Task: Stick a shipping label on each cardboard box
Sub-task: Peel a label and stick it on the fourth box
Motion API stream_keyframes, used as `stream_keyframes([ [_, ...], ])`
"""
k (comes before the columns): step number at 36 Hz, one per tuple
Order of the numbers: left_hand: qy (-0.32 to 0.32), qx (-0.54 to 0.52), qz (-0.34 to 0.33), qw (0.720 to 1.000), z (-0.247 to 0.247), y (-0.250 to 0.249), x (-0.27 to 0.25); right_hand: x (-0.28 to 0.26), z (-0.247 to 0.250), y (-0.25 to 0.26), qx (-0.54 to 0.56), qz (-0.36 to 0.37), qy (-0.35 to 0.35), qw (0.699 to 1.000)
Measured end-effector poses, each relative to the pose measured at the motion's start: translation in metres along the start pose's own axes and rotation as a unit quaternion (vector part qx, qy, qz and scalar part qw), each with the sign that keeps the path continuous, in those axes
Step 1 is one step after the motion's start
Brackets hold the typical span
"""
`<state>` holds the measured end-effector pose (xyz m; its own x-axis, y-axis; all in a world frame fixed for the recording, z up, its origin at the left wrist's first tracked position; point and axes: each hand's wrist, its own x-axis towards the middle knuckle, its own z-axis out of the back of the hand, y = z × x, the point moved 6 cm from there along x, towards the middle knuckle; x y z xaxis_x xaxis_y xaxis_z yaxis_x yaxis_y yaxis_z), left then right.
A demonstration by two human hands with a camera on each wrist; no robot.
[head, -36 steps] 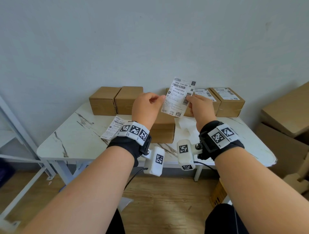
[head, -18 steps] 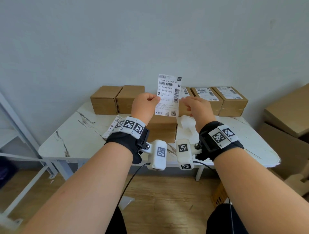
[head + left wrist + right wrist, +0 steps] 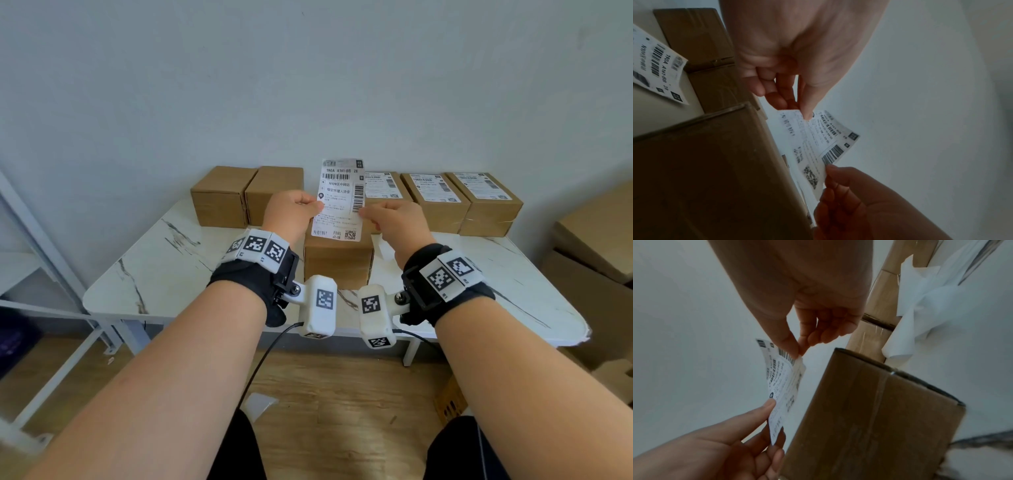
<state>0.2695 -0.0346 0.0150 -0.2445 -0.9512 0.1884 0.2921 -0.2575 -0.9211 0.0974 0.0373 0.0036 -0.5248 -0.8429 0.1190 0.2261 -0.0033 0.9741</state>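
Note:
I hold a white shipping label (image 3: pixel 339 198) upright by its side edges, above a plain cardboard box (image 3: pixel 337 262) at the table's middle. My left hand (image 3: pixel 308 205) pinches its left edge and my right hand (image 3: pixel 368 213) pinches its right edge. In the left wrist view the left hand (image 3: pixel 804 112) nips the label (image 3: pixel 818 142); in the right wrist view the right hand (image 3: pixel 798 352) nips a curled edge of the label (image 3: pixel 783 386) beside the box (image 3: pixel 869 402). Two unlabelled boxes (image 3: pixel 246 195) stand at the back left. Three labelled boxes (image 3: pixel 438 200) stand at the back right.
A second loose label (image 3: pixel 657 68) lies on the white marble table (image 3: pixel 154 267) to the left of the middle box. Crumpled white backing paper (image 3: pixel 920 305) lies to its right. A metal frame (image 3: pixel 41 240) stands at the left and big cartons (image 3: pixel 596 240) at the right.
The label has turned from tilted to upright and shifted left, over the middle box. Both hands have come closer together while still pinching its edges.

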Motion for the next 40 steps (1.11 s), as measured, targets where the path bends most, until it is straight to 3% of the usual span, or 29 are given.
stream_keyframes([
  [5, 0.024, -0.005, 0.026, 0.999, -0.001, 0.002, 0.003, 0.003, -0.006, -0.003, -0.021, -0.009, -0.005, 1.000],
  [11, -0.001, 0.065, 0.058, 0.996, -0.001, 0.012, 0.008, 0.006, -0.010, -0.009, -0.052, -0.020, 0.002, 0.998],
  [40, -0.023, 0.178, -0.003, 0.984, -0.012, 0.016, 0.011, 0.009, -0.011, -0.021, -0.054, -0.002, -0.015, 0.998],
])
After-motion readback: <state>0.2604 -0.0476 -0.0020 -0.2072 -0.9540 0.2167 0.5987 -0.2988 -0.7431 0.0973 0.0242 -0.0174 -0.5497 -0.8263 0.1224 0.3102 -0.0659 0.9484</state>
